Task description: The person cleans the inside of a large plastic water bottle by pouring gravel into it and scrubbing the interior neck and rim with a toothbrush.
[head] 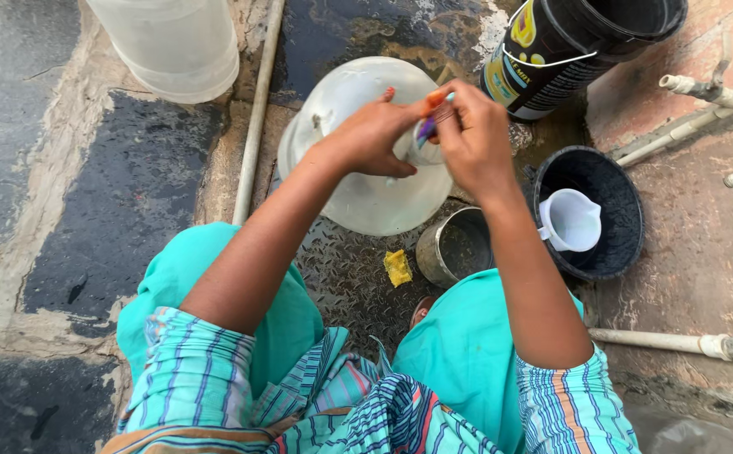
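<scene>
Head view showed my left hand (372, 134) and right hand (471, 134) pinching a small purple packet (427, 128) shut-fingered at upper centre. I held it over the pale bucket (366, 202), likely so spills landed inside.

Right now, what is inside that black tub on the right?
A white plastic jug with a handle lies inside the black tub, against its dark inner wall. The tub's floor under the jug is covered, and the person's right forearm hides part of its near rim.
</scene>
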